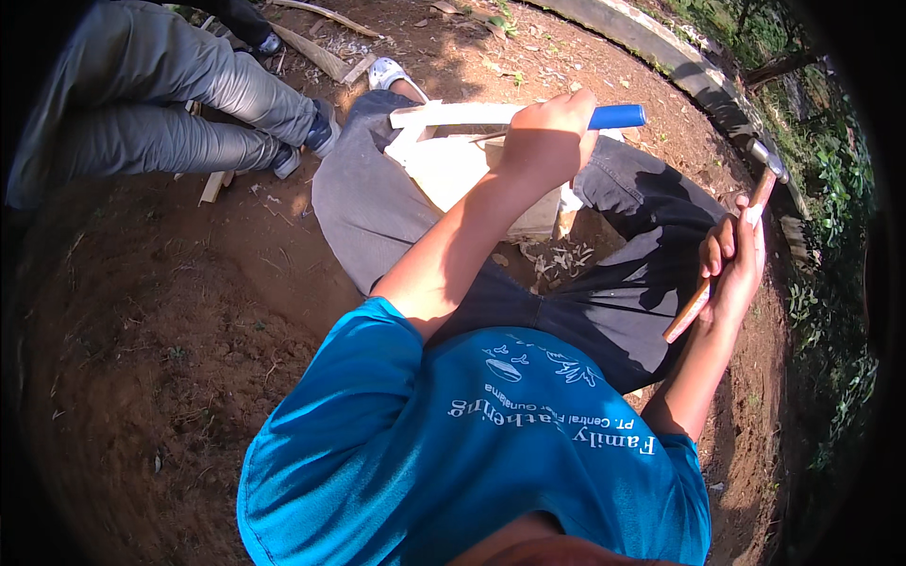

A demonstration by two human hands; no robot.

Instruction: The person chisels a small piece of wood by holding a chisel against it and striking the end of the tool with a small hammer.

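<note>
My left hand (547,137) is closed around a chisel with a blue handle (618,116); its blade end points down at a pale wooden block (453,165) that rests between my legs. My right hand (736,259) grips the wooden handle of a hammer (727,259), raised out to the right with the metal head (769,160) up and away from the block. Wood chips (562,259) lie on the soil just below the block. I sit on the ground in dark grey trousers and a blue shirt.
Another person in grey trousers (170,94) sits at the upper left, feet near loose wooden strips (316,52). A curved concrete kerb (661,47) runs along the upper right, with green plants (830,283) beyond. Bare brown earth (142,377) surrounds me.
</note>
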